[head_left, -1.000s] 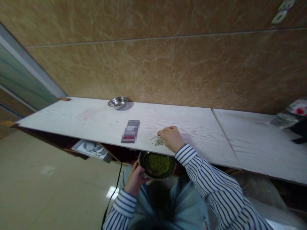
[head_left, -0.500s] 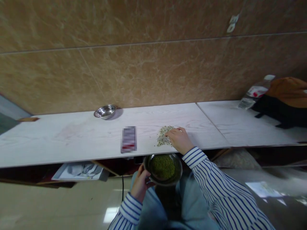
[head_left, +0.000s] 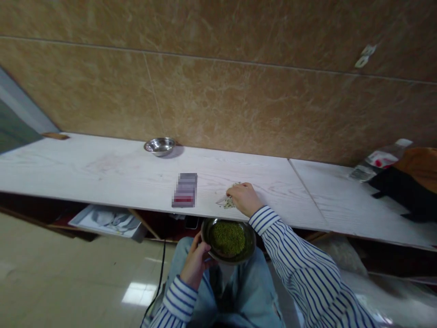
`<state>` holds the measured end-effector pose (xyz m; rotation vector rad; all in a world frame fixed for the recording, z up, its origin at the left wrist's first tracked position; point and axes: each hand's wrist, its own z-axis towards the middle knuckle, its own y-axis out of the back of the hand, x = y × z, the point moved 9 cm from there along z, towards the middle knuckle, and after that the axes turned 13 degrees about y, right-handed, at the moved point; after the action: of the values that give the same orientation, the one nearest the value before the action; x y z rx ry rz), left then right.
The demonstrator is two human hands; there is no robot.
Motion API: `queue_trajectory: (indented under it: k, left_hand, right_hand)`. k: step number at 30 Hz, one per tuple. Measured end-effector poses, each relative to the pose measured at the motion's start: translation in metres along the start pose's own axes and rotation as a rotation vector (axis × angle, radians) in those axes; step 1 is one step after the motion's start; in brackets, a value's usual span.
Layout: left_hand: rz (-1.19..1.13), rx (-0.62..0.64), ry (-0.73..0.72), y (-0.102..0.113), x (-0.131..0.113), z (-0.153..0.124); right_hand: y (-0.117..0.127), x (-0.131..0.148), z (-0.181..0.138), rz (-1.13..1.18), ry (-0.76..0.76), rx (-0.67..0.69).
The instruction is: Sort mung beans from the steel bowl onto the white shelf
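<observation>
The left hand (head_left: 196, 262) was clasped on the near left rim of a metal bowl (head_left: 208, 230), thumb over the edge and fingers wrapped beneath, holding it in the air just under the front edge of the table (head_left: 102, 168) and above the person's lap. The bowl was about half full of green beans (head_left: 228, 238). The right hand (head_left: 244, 199) lay palm down on the table top just beyond the bowl, its striped sleeve running back toward the person. Its fingers (head_left: 235, 190) were bent and drawn together, their tips touching the right side of a small heap of beans (head_left: 225, 203) that spread out to the left of them on the white wood; whether they pinched any beans could not be told. The heap sat near the table's front edge, almost straight above the bowl. A flat box (head_left: 185, 190) lay on the table to the left of the heap, well apart from the hand. A second, empty steel bowl (head_left: 160, 146) stood far back by the wall. At the far right end lay a plastic bottle (head_left: 378, 160) beside a dark bag (head_left: 403, 193).
</observation>
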<state>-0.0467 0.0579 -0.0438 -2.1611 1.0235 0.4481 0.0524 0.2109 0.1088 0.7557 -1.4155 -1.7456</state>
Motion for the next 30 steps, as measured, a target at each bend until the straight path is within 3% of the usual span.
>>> queue_trajectory:
  k: [10, 24, 30]
  left_hand:
    - [0.004, -0.015, -0.006, -0.006, -0.009, 0.011]
    - [0.016, 0.012, 0.019, -0.02, -0.008, 0.02]
    - [0.008, 0.016, 0.022, -0.022, -0.008, 0.019]
  right_hand:
    - [-0.008, 0.004, -0.006, 0.105, 0.075, 0.03]
    - [0.002, -0.01, -0.025, 0.132, 0.114, 0.003]
    - [0.014, -0.019, -0.035, 0.083, 0.05, -0.043]
